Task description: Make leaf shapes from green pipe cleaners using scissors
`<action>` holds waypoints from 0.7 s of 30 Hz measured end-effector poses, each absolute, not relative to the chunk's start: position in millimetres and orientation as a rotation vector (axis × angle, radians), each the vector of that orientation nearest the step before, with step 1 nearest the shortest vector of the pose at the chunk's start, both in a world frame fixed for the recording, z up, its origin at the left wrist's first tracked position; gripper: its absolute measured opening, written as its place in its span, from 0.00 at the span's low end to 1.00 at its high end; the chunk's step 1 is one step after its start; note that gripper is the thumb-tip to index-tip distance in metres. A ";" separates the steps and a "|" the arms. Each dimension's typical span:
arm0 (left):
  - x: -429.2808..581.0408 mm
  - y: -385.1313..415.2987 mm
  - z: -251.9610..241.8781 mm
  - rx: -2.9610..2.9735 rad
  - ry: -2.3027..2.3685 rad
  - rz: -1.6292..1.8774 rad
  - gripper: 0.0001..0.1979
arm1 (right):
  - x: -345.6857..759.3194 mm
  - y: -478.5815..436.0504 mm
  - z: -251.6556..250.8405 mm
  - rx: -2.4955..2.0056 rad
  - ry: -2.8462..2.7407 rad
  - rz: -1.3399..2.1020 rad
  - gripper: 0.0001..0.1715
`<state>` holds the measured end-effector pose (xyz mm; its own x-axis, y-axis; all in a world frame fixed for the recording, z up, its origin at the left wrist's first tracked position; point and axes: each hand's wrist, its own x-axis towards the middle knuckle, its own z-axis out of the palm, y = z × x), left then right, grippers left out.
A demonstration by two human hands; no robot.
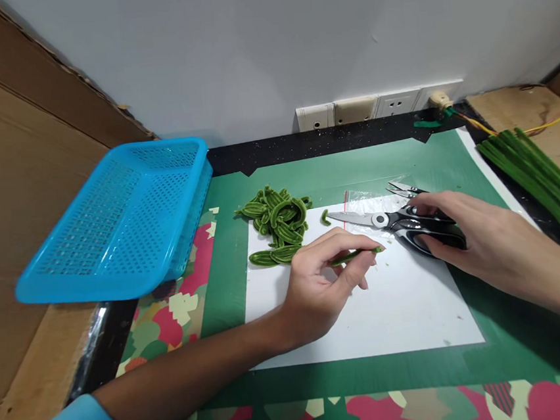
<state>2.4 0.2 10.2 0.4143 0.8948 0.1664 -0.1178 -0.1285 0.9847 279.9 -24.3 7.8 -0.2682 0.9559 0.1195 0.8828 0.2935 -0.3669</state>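
My left hand (324, 282) is closed in a pinch on a small piece of green pipe cleaner (346, 257) above the white sheet (399, 311). With its fingers at the black handles, my right hand (464, 225) grips a pair of scissors (384, 219), blades pointing left. Near the blade tips lies a short curled green offcut (325, 217). Beyond my left hand is a heap of fuzzy green leaf-shaped loops (280, 213), with a few more loops (274, 257) lined up in front of it.
Two stacked blue plastic baskets (166, 260) stand at the left. A bundle of long green pipe cleaners (545, 191) lies at the right. Behind the scissors are a clear plastic bag (363, 200) and a smaller metal cutting tool (401, 189). Wall sockets (396, 102) hold a plugged-in cable.
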 end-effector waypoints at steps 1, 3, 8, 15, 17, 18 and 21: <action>2.3 0.3 10.0 1.444 0.743 1.032 0.06 | 280.3 -24.2 7.1 -1.662 -2.255 0.328 0.21; 1.9 0.3 9.0 1.466 0.737 1.053 0.06 | 281.4 -24.3 6.1 -1.658 -2.264 0.339 0.21; 0.7 0.5 7.5 1.503 0.723 1.077 0.05 | 283.5 -25.1 7.3 -1.706 -2.226 0.389 0.21; -0.2 0.4 8.3 1.568 0.830 1.089 0.06 | 278.7 -27.9 16.8 -1.666 -2.040 0.354 0.26; 0.0 0.4 8.4 1.568 0.867 1.085 0.07 | 276.8 -29.6 21.1 -1.651 -1.993 0.290 0.28; 0.1 0.4 8.3 1.557 0.880 1.077 0.07 | 276.0 -30.4 23.2 -1.646 -1.957 0.259 0.29; 1.1 0.1 8.2 1.509 0.898 1.052 0.07 | 273.9 -31.9 28.7 -1.673 -1.839 0.241 0.29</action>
<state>1.1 0.1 8.2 0.3342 0.9284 0.1622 0.0152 -0.1774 0.9840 273.9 -31.9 28.7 0.0077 0.9456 0.3252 0.8296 0.1755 -0.5300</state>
